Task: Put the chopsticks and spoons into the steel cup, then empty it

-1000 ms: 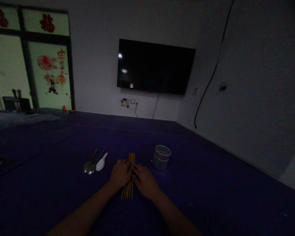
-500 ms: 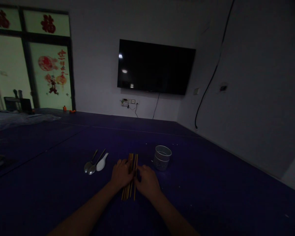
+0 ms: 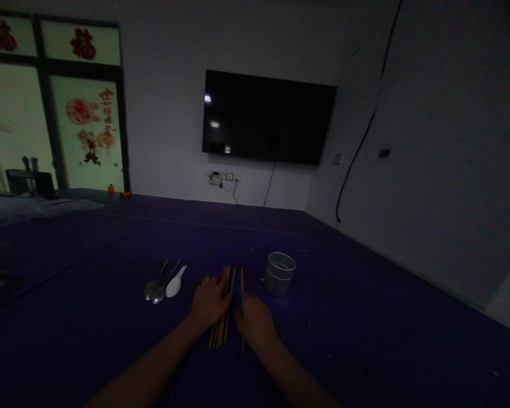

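Several thin wooden chopsticks (image 3: 219,334) lie side by side on the dark purple tabletop, pointing away from me. My left hand (image 3: 210,300) rests over this bundle, its fingers curled across the sticks and the thumb at their right side. Just to the right, my right hand (image 3: 255,319) pinches a single chopstick (image 3: 242,279), which stands apart from the others by a small gap. Its middle is hidden behind my fingers. Beyond my right hand is an upright grey metal cup (image 3: 279,275). Left of my left hand lie two metal spoons (image 3: 158,294) and a white soup spoon (image 3: 174,285).
The purple tabletop (image 3: 365,317) reaches to the walls. Clear plastic sheeting (image 3: 38,208) lies at the far left, near a dark holder (image 3: 32,182) with handles sticking up. A television (image 3: 267,118) hangs on the wall, and a black cable (image 3: 357,153) dangles at the right.
My right hand has moved slightly right, taking one chopstick away from the bundle, so a gap has opened. My left hand has stayed on the other chopsticks.
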Tool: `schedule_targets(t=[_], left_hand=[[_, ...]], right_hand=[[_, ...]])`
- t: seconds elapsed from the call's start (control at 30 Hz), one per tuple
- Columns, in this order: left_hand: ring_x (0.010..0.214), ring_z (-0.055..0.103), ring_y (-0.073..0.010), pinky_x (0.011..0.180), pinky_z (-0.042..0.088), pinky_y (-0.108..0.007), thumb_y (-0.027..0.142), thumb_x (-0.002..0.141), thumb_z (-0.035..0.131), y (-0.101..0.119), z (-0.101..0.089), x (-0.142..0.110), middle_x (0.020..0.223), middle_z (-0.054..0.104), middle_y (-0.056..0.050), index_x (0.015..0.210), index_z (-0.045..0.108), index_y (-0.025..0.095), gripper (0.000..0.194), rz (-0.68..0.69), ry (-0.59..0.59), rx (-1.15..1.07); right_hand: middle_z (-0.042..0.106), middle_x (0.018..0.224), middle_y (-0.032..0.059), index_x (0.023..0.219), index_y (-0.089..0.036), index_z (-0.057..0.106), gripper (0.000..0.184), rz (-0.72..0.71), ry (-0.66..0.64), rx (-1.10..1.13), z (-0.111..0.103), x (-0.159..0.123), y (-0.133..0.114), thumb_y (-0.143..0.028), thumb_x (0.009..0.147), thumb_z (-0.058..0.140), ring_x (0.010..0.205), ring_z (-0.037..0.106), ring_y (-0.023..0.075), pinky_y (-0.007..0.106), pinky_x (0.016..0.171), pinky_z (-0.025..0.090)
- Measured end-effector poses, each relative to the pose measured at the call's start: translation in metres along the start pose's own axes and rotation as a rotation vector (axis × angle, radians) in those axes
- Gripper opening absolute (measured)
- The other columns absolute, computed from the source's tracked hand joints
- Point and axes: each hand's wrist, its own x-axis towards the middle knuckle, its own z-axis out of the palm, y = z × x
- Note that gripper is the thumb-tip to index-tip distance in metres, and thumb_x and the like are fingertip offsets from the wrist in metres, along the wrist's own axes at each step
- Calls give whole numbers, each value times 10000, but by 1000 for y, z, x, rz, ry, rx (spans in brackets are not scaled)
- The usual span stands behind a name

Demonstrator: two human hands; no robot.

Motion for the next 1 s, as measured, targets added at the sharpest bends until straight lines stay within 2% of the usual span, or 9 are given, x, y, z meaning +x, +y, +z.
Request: schedule_targets(t=[0.13,0.23,0.37,0.5,0.6,0.77,0.9,1.0], left_hand=[[1128,472,-292,901,400,-408,473,865,364,1,2,1,1254,550,-105,1310,485,200,535,-14,13,7],[1126,475,-286,897,404,-400,500,873,342,2,1,0,1260,548,-96,1297,495,219,531,-25,18,6],[1102,491,-261,897,406,-378,380,898,313,2,-2,0,1233,567,-71,1251,531,231,441,-20,-7,15],[1064,512,-239,882,410,-354,297,899,304,0,-2,0,1210,582,-63,1280,503,236,434,-16,5,19],[1052,518,-238,884,407,-355,308,914,280,-1,0,0,1208,586,-71,1284,498,224,438,-10,30,8],[1070,511,-249,898,395,-365,365,912,307,0,0,0,1196,589,-78,1256,520,214,432,-11,27,2],[1055,516,-247,877,402,-365,361,907,318,1,-1,0,1179,596,-76,1225,546,218,417,-17,12,-2],[1047,521,-248,869,407,-366,357,909,312,1,0,0,1161,602,-81,1205,563,209,415,-16,27,-8]], right_hand=[[680,1016,178,1197,-102,563,421,-3,-53,-60,-3,1,-4,-59,806,413,941,653,246,323,789,470],[680,1022,174,1236,-102,535,437,2,-28,-19,-4,1,-4,-58,821,406,981,639,239,315,819,457],[684,1023,125,1206,-129,561,430,-58,68,202,-3,3,0,-55,811,408,961,639,196,265,815,449],[703,887,56,1087,-163,631,385,-142,102,431,0,6,0,-49,778,432,786,649,148,217,714,454],[698,802,36,1055,-153,646,382,-107,76,453,4,8,-1,-45,739,459,677,625,136,211,652,449],[686,722,23,1044,-142,654,381,-74,74,472,7,9,-3,-47,728,464,614,605,131,207,603,441],[680,692,22,1068,-137,648,387,-71,75,511,9,9,-4,-62,744,451,592,600,137,210,560,436],[683,723,24,1054,-155,660,379,-118,83,540,10,9,-2,-63,758,441,620,610,143,219,587,451]])
